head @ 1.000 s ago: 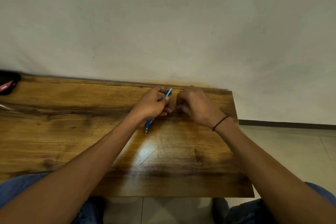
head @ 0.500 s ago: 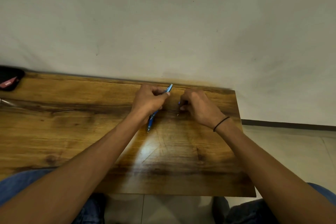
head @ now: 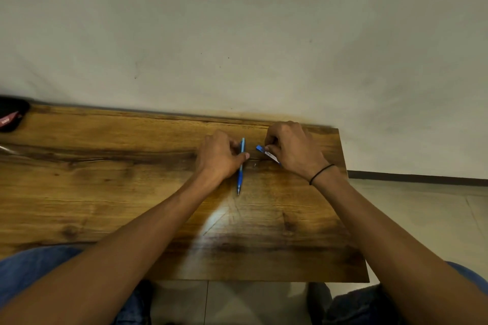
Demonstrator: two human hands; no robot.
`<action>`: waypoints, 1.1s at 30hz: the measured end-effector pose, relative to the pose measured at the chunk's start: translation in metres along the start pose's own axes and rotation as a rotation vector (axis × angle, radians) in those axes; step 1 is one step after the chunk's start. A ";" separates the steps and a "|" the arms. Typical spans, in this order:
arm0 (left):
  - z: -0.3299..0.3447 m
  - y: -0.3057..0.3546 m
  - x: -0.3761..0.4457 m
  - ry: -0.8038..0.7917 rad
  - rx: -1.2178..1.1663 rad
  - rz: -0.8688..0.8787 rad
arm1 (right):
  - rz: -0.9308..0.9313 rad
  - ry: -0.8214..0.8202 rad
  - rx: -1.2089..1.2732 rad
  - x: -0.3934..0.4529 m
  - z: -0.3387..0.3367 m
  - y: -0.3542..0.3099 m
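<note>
A blue pen (head: 240, 169) lies almost straight towards me on the wooden table (head: 111, 192), tip nearest me. My left hand (head: 220, 157) holds its upper half between thumb and curled fingers. To the right, my right hand (head: 291, 150) pinches a second blue pen part with a white label (head: 267, 152), most of it hidden under the fingers. A tiny dark piece (head: 255, 165) lies on the table between the two hands. A black band circles my right wrist.
A black pouch with a red item (head: 10, 117) sits at the table's far left edge. A pale wall stands right behind the table. The table's right edge (head: 351, 219) drops to a tiled floor. My knees in blue jeans show below the front edge.
The hands have drawn apart. The pen in my left hand has swung from slanted to nearly straight. A blue labelled part now shows in my right hand's fingers.
</note>
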State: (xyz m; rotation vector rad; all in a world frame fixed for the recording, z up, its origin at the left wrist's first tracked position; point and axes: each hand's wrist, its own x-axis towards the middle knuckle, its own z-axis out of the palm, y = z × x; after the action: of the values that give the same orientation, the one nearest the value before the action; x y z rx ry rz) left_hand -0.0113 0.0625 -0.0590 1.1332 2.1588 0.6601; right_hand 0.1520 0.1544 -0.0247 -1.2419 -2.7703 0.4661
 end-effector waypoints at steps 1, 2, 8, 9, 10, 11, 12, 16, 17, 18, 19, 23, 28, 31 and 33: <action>0.001 0.000 -0.001 0.012 0.044 0.028 | -0.001 0.006 -0.027 -0.001 0.001 -0.001; 0.001 0.000 -0.002 0.023 0.081 0.052 | -0.006 0.014 -0.060 -0.002 0.003 -0.002; 0.005 0.002 -0.008 0.045 0.174 0.130 | -0.041 -0.003 -0.256 -0.007 0.013 -0.005; 0.006 0.002 -0.009 0.051 0.182 0.145 | -0.041 -0.015 -0.279 -0.008 0.014 -0.005; 0.007 0.002 -0.010 0.060 0.195 0.164 | -0.040 -0.026 -0.298 -0.008 0.015 -0.006; 0.007 0.002 -0.011 0.069 0.209 0.183 | -0.037 -0.035 -0.313 -0.008 0.016 -0.007; 0.008 0.002 -0.011 0.079 0.220 0.197 | -0.033 -0.042 -0.327 -0.009 0.017 -0.008; 0.008 0.002 -0.010 0.100 0.233 0.223 | -0.025 -0.027 -0.365 -0.010 0.020 -0.012; 0.007 0.001 -0.010 0.100 0.234 0.224 | -0.021 -0.020 -0.365 -0.011 0.020 -0.013; 0.005 0.001 -0.010 0.106 0.234 0.227 | -0.015 -0.018 -0.356 -0.011 0.021 -0.015; 0.004 0.000 -0.009 0.124 0.229 0.236 | -0.006 -0.017 -0.332 -0.011 0.020 -0.015; -0.006 0.007 -0.003 0.186 0.076 0.252 | 0.059 0.032 -0.089 -0.006 0.010 -0.012; -0.012 0.012 0.005 -0.008 -0.466 -0.001 | 0.059 0.150 0.136 0.001 -0.004 -0.011; -0.012 0.015 0.002 -0.063 -0.672 -0.045 | 0.009 0.183 0.150 0.000 -0.007 -0.016; -0.013 0.017 0.001 -0.061 -0.719 -0.039 | -0.007 0.187 0.119 -0.001 -0.006 -0.020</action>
State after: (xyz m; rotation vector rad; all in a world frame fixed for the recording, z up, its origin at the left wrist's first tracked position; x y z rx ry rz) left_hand -0.0115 0.0702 -0.0387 0.7017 1.6553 1.2311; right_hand 0.1396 0.1423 -0.0129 -1.1843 -2.5515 0.4796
